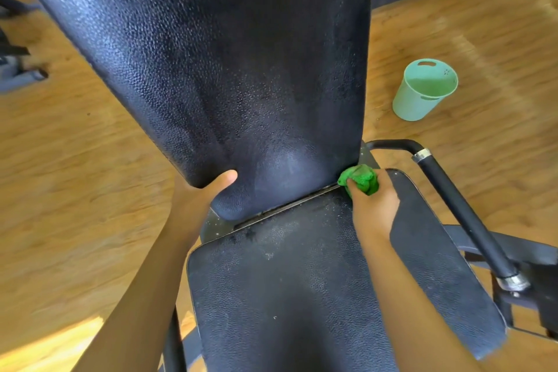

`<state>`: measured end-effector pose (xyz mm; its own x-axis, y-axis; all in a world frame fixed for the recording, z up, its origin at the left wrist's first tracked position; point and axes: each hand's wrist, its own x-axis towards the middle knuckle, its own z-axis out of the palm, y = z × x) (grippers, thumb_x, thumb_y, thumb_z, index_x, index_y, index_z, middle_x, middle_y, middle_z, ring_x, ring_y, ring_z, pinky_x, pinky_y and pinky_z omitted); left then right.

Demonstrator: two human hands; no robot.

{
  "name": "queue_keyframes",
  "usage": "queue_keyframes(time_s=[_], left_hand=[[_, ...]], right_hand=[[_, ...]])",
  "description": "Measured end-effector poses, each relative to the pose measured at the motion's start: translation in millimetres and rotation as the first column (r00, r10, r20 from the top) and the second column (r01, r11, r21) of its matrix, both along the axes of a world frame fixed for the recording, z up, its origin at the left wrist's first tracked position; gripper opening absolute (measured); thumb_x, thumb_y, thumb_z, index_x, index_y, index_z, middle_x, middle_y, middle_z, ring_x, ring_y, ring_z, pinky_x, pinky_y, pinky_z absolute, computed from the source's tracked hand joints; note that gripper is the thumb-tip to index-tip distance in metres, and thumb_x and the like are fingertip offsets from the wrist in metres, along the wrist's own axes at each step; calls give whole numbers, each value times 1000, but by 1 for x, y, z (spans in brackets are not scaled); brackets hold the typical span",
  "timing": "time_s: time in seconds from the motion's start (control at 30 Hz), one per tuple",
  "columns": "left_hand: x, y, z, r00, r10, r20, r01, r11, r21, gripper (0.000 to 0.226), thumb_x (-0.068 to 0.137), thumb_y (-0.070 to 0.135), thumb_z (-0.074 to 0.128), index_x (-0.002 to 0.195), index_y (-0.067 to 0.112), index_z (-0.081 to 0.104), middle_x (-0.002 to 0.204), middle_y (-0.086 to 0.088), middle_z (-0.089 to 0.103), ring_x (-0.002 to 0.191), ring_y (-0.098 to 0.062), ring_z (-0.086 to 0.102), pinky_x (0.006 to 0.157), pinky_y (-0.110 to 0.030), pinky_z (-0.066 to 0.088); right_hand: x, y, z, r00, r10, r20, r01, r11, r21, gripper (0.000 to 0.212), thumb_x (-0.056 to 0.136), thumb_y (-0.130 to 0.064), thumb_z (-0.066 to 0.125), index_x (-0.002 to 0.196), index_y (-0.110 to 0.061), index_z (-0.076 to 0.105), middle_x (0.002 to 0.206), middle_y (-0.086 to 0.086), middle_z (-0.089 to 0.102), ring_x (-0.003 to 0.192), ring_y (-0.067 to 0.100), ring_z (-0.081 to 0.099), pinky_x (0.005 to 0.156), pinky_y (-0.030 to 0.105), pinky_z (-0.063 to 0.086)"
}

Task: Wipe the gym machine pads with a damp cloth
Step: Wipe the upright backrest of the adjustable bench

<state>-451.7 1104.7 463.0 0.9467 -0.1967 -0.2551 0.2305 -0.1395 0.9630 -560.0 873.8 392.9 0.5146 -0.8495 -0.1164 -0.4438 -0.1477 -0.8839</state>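
Seemingly, cloth [360,179] within right hand [374,205].

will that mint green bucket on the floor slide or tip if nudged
The bucket looks like thin plastic, so probably light and apt to slide on the smooth wooden floor. Its base is narrower than its rim, so a high push may tip it. Water inside: cannot tell.

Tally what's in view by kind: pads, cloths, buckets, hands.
Pads: 2 (back pad, seat pad)
Cloths: 1 (green cloth)
Buckets: 1 (bucket)
Hands: 2 (left hand, right hand)
Total: 6
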Motion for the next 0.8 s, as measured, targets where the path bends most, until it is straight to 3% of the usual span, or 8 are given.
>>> queue_keyframes(time_s=[0.13, 0.27, 0.43, 0.5, 0.6, 0.67, 0.8], left_hand=[[1, 0, 0, 999, 10, -31, -9, 1000, 17, 57, 77, 19, 77, 128, 29, 55, 120, 17, 65, 109, -2, 62, 88, -29, 51], [2, 1, -2, 998, 17, -53, -15, 999, 45, 58, 77, 22, 78, 128, 30, 53, 127, 12, 62, 117, -9, 58, 100, -37, 49], [2, 0, 1, 1000, 11, -28, -9, 996, 92, 93, 57, 49, 87, 139, 28, 47, 138, 8, 55, 128, -17, 51, 105, -46, 45], [3, 1, 1, 999, 0, -34, 2, 998, 62, 81, 63, 40, 86, 135, 30, 50, 133, 10, 58, 124, -13, 54, 103, -41, 47], [4, 2, 3, 999, -12, -37, 14, 999, 33, 53, 73, 19, 82, 113, 40, 55, 116, 18, 63, 111, -2, 59, 91, -25, 49], [5, 3, 3, 999, -18, -34, 19, 1000, 17, 49, 74, 14, 81, 105, 41, 55, 110, 22, 63, 103, 5, 60, 82, -18, 48], [8, 5, 1, 999, -31, -29, 31, 1000, 2, 58, 71, 16, 85, 119, 31, 57, 116, 13, 66, 106, -1, 62, 90, -25, 50]], right_hand=[[2, 11, -1, 998, -65, -21, 64, 997, -43, 17, 84, -9, 71, 98, -6, 61, 85, 4, 59, 75, 18, 50, 58, 20, 29], [4, 21, 2, 996, -54, -72, 49, 996, -72, 17, 83, -9, 70, 99, -8, 62, 85, 4, 60, 76, 21, 52, 65, 26, 34], [7, 45, 9, 996, -46, -76, 38, 994, -106, 15, 82, -8, 70, 96, -8, 64, 79, 2, 60, 72, 21, 52, 63, 27, 36], [9, 54, 14, 998, -18, -67, 9, 992, -124, 15, 81, -7, 70, 94, -10, 64, 77, -2, 57, 70, 19, 50, 62, 25, 33], [12, 67, 21, 997, 14, -72, -23, 992, -127, 15, 81, -7, 70, 91, -15, 62, 76, -4, 56, 69, 17, 48, 60, 23, 31], [13, 76, 24, 997, 26, -71, -35, 991, -133, 18, 80, -7, 71, 86, -18, 59, 74, -3, 55, 68, 18, 48, 59, 24, 30], [17, 97, 26, 996, 45, -76, -57, 986, -158, 15, 80, -9, 71, 86, -14, 59, 74, -2, 54, 66, 19, 47, 60, 26, 31]])
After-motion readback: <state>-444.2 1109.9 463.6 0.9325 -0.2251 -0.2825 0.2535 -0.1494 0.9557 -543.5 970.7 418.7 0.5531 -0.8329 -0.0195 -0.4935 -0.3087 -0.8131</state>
